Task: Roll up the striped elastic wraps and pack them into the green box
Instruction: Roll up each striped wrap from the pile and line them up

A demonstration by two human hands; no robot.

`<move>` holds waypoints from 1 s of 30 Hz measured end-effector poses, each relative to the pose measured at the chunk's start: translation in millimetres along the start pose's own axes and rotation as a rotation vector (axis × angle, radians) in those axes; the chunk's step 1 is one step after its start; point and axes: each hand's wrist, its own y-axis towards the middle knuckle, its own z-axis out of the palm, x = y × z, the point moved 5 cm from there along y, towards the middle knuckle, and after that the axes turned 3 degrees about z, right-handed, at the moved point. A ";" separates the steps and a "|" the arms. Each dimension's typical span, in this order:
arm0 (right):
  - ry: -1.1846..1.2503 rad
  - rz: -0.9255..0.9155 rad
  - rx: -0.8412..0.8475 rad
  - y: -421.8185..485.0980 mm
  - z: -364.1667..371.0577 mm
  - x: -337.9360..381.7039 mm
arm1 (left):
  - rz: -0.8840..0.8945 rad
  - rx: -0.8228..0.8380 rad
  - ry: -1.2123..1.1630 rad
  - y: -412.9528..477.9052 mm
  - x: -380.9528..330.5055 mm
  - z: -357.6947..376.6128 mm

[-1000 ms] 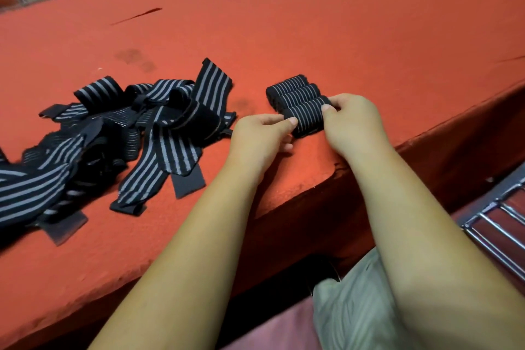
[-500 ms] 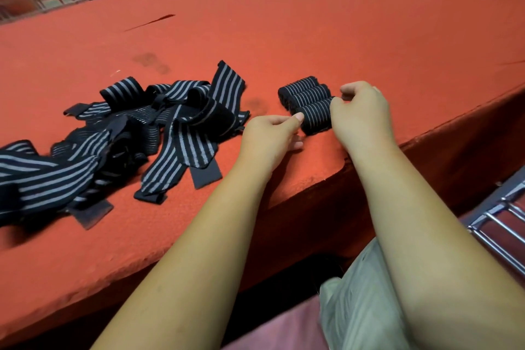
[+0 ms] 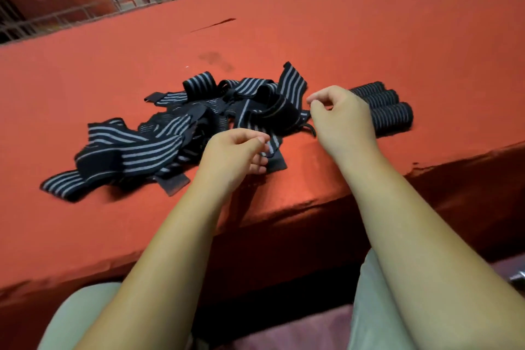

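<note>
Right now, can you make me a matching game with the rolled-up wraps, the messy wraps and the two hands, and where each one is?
Things:
1. rolled wraps
2. unrolled wraps
3. left hand
4. right hand

Places:
A. at the heap's near edge
B. side by side in a neat row
C. hiding the rolls' left ends
D. tangled in a heap

Pairs: 1-B, 2-D, 3-A, 4-C.

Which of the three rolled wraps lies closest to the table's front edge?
The front roll, nearest the viewer; the middle roll and back roll lie behind it.
</note>
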 end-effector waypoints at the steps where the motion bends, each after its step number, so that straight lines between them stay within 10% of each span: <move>1: 0.013 -0.009 0.023 -3.8 9.2 6.6 | 0.000 -0.020 0.008 -1.7 2.6 -14.0; 15: 0.078 -0.164 0.279 -41.9 111.4 63.4 | 0.174 -0.434 0.604 -4.8 12.5 -150.0; 30: -0.040 -0.151 0.388 -52.3 165.8 66.8 | 0.247 -0.290 1.078 33.9 28.5 -165.7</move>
